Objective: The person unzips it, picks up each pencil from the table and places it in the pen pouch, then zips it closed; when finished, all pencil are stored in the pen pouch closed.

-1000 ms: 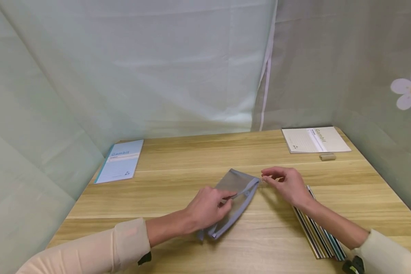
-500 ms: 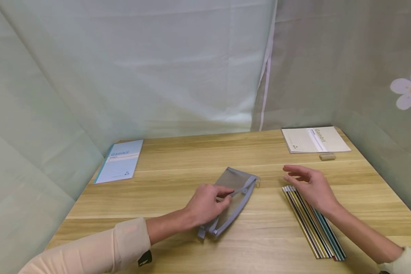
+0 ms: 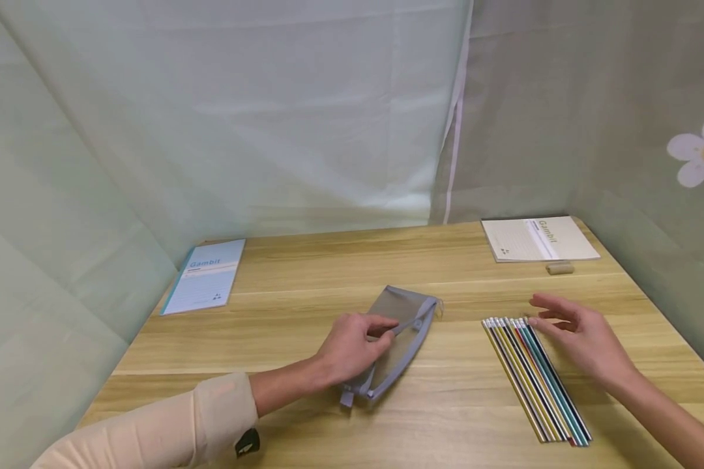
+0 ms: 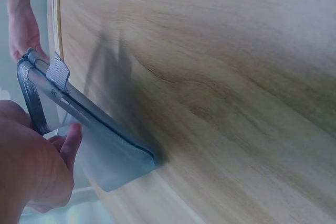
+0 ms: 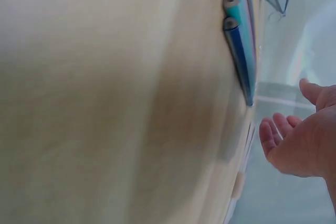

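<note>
A grey translucent zip pouch stands tilted near the table's middle, its mouth spread apart. My left hand pinches one edge of that mouth between thumb and fingers; the left wrist view shows the pouch beyond the hand. To the right, several pencils in gold, black, red and teal lie side by side. Over their far right end hovers my right hand, fingers loosely bent and holding nothing. In the right wrist view this hand is apart from the pencils.
A blue notebook lies at the table's back left. At the back right is a cream notebook, with a small tan cylindrical object just in front of it. Curtains hang behind the wooden table.
My right hand has let go of the pouch's far corner and moved right, past the pencils, which are now uncovered. My left hand keeps its pinch on the pouch, which has shifted slightly left.
</note>
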Motion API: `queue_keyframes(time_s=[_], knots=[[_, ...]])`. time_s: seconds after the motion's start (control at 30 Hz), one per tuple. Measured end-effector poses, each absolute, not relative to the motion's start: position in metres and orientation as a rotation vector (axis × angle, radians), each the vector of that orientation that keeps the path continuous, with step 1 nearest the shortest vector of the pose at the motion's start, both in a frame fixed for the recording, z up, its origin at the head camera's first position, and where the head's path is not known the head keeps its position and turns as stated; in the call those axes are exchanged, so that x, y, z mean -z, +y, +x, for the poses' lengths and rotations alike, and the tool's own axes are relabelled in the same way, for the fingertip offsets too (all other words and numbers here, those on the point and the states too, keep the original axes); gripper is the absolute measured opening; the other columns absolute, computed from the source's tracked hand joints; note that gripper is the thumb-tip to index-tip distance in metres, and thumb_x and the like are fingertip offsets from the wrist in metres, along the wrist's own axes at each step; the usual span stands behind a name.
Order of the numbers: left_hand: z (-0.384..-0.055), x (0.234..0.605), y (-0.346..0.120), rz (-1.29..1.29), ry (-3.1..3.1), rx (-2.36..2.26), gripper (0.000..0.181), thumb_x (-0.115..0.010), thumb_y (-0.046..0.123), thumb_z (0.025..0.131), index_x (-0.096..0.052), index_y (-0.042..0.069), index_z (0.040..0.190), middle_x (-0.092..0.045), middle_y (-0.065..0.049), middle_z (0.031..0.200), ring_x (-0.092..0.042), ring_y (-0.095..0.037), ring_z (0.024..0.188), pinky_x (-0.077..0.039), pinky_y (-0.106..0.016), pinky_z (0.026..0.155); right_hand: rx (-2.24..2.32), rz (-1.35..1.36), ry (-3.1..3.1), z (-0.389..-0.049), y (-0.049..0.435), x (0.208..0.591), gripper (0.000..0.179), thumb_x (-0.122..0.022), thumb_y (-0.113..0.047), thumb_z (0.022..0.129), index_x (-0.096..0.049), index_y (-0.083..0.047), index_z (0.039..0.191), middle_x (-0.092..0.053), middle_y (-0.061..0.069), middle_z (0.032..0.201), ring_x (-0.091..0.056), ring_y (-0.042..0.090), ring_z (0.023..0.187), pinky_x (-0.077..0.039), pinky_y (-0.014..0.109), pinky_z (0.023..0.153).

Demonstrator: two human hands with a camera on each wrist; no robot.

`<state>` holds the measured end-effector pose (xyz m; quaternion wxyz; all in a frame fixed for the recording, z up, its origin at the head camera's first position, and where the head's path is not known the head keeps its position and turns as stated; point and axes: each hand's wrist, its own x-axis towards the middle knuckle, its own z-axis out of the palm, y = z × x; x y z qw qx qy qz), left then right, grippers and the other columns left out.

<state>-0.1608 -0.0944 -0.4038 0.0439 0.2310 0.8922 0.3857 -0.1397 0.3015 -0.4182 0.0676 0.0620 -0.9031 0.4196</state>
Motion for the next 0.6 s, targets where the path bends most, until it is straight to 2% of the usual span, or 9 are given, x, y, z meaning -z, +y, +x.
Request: queue_keyframes(time_s=[0.23,0.47,0.6], knots=[[-0.160,0.403,-0.093,0.721,2.736,-1.173,0.027,-0.065,0.013,0.103,-0.077,0.007,0.127,-0.077,-0.005,0.123,-0.074,-0.019,0.112,-0.061,-0.032,0.086,-1.260,0.218,-2.731,-0.127,0.316,0.431,0.045,-0.074,-0.016,0.102,-0.063,0.003,0.141,-0.069,0.023,0.132,-0.061,-0.010,0.096,-0.049,0.005,0.078],[-0.161,0.402,-0.092,0.707,2.727,-1.199,0.027,-0.064,0.012,0.103,-0.078,0.007,0.126,-0.078,-0.005,0.120,-0.074,-0.019,0.109,-0.057,-0.024,0.074,-1.310,0.179,-2.772,-0.121,0.320,0.437,0.042,-0.073,-0.012,0.102,-0.063,0.003,0.141,-0.070,0.022,0.128,-0.065,-0.001,0.090,-0.052,0.013,0.072],[-0.161,0.401,-0.090,0.704,2.729,-1.208,0.027,-0.064,0.012,0.103,-0.078,0.008,0.126,-0.078,-0.004,0.118,-0.075,-0.018,0.108,-0.057,-0.023,0.073,-1.356,0.174,-2.779,-0.119,0.321,0.442,0.045,-0.075,-0.006,0.099,-0.062,0.007,0.140,-0.071,0.021,0.126,-0.063,0.003,0.086,-0.054,0.016,0.070]])
